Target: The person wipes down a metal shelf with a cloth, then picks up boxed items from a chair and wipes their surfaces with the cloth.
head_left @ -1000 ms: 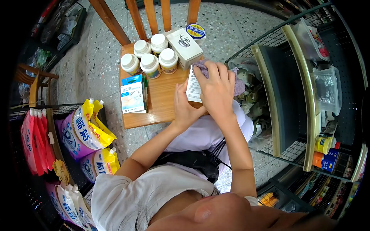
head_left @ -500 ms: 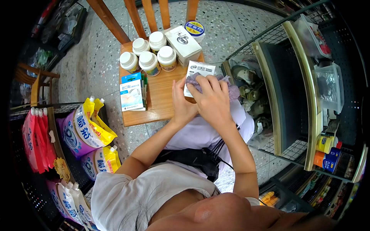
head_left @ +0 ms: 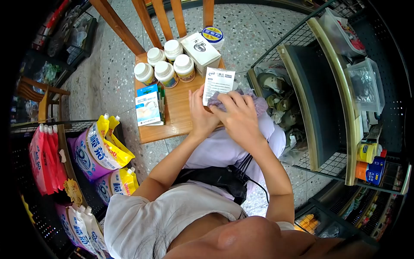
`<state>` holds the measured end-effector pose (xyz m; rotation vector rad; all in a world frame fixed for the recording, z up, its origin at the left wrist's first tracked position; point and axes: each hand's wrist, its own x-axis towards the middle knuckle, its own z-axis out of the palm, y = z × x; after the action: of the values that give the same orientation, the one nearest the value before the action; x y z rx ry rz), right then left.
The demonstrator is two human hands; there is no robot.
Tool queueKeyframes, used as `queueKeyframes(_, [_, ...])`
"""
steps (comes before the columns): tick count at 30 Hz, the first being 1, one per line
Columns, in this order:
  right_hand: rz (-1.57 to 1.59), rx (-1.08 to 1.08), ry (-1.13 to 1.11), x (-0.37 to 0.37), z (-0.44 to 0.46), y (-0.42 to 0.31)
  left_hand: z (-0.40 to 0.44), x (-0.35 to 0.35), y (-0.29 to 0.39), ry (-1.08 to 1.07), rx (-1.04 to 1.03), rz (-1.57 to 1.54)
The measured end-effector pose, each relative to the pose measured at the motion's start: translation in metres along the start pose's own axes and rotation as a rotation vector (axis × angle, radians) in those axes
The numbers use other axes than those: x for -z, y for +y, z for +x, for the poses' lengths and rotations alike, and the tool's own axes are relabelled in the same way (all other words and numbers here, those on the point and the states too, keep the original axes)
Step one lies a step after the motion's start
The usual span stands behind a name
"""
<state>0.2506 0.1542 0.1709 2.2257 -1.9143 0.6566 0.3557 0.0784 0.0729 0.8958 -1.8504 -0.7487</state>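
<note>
My left hand grips the lower left edge of a white printed box, which is held up over the wooden chair seat. With my right hand I press a purple cloth against the box's lower part; the fingers are bent over the cloth. Several white-capped bottles stand together on the seat. Beside them are a larger white box and a round tub with a yellow and blue lid. A blue and white packet lies at the seat's left.
Purple and yellow detergent bags and pink pouches fill the left shelf. On the right are a shelf rack with clear plastic bins and a yellow container. A black bag rests on my lap.
The cloth and my right hand have moved down the box from its top, uncovering the printed upper part. The view has shifted slightly.
</note>
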Motion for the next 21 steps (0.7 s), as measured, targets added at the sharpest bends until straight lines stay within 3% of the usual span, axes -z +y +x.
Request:
queueKeyframes(14, [-0.112,-0.278,0.055,0.012,-0.032,0.041,-0.003,0.002,-0.005,-0.033,-0.057,0.052])
queueKeyframes(21, [0.117,-0.420,0.216,0.000,-0.035,0.052,-0.021,0.033,-0.004,-0.162,-0.100,0.113])
